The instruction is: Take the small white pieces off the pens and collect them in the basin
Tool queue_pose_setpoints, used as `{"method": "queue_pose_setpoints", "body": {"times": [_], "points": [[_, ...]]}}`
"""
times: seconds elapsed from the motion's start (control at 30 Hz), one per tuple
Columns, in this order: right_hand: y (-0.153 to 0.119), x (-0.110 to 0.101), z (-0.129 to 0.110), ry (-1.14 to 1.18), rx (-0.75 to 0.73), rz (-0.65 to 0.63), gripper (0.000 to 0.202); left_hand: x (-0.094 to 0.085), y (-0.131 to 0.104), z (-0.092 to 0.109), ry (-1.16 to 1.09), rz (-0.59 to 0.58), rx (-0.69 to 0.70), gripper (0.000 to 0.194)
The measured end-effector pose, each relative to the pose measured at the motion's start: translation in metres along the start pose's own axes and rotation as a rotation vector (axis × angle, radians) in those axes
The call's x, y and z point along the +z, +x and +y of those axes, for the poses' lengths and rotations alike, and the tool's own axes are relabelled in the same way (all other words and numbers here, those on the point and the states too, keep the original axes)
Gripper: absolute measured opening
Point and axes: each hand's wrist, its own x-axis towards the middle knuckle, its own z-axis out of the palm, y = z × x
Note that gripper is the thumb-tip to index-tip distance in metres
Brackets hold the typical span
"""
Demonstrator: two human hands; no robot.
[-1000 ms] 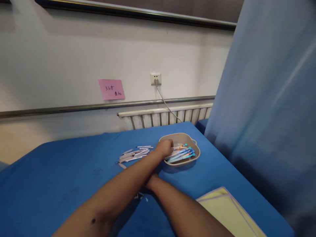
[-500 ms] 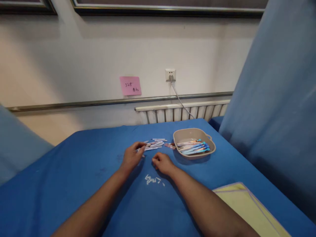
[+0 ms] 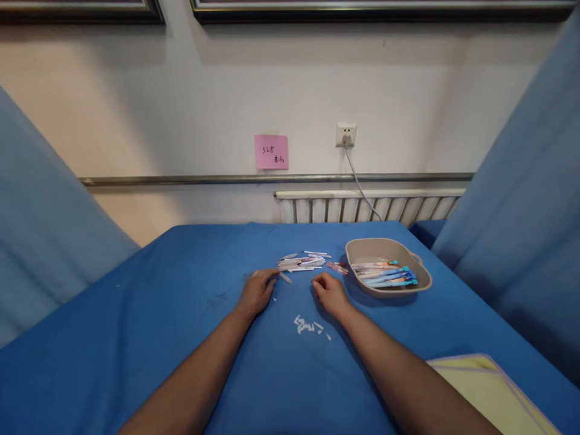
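My left hand (image 3: 259, 292) rests on the blue cloth, fingers bent and drawn together. Its fingertips meet one end of a slim whitish pen part (image 3: 286, 278); a firm grip on it is hard to make out. Just beyond lies a loose pile of slender white pen parts (image 3: 301, 262). My right hand (image 3: 330, 293) is to the right, its fingers curled closed; what they hold, if anything, is hidden. Small reddish pieces (image 3: 338, 267) lie between the pile and a beige basket (image 3: 389, 294). Pens with blue and orange ends (image 3: 387, 278) fill part of that basket.
Small white scraps (image 3: 304, 325) are scattered between my forearms. A folded yellow cloth (image 3: 480, 393) lies at the lower right of the blue-covered table (image 3: 172, 338). Blue curtains (image 3: 40, 223) hang on both sides. A radiator (image 3: 333, 208) and rail stand behind the table.
My view has turned left, so everything sits further right in the picture. My left hand has drawn back a little from the pile, and the whitish pen part shows more fully.
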Motion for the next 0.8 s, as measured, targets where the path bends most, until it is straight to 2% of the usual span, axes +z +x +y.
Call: {"method": "queue_pose_setpoints", "body": {"times": [0.1, 0.17, 0.3, 0.43, 0.67, 0.8], "points": [[0.006, -0.006, -0.001, -0.182, -0.144, 0.056, 0.021, 0.004, 0.007, 0.001, -0.002, -0.082, 0.099, 0.035], [0.011, -0.006, -0.004, -0.318, -0.206, 0.031, 0.028, 0.004, 0.009, 0.001, 0.032, -0.109, 0.108, 0.032], [0.021, 0.003, -0.016, -0.524, -0.249, -0.061, 0.034, 0.001, 0.007, 0.004, 0.096, -0.100, 0.090, 0.021], [0.023, 0.010, -0.026, -0.636, -0.235, -0.094, 0.029, 0.000, 0.003, 0.003, 0.019, -0.070, 0.084, 0.016], [0.016, 0.004, -0.033, -0.733, -0.221, -0.116, 0.014, -0.006, -0.002, -0.004, -0.221, -0.011, -0.126, 0.027], [0.016, 0.002, -0.034, -0.808, -0.227, -0.182, 0.011, -0.005, -0.003, -0.009, -0.339, 0.019, -0.252, 0.032]]}}
